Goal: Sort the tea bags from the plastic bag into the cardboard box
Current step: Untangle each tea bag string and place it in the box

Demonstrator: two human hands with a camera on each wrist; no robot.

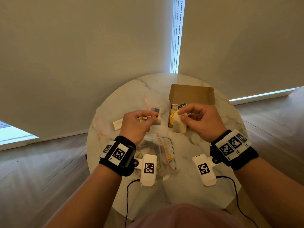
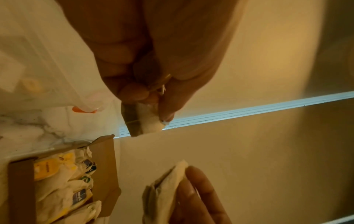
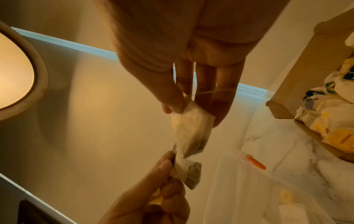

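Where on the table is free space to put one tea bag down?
Bare marble table lies near the person, between the plastic bag and the right edge. The strip left of the cardboard box is crowded with a second clear bag and a white card.

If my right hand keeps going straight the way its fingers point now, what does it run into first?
Probably the left hand and its white paper tea bag: the right hand, pinching its own tea bag, points leftward at them. The brown cardboard box lies behind; depth is unclear.
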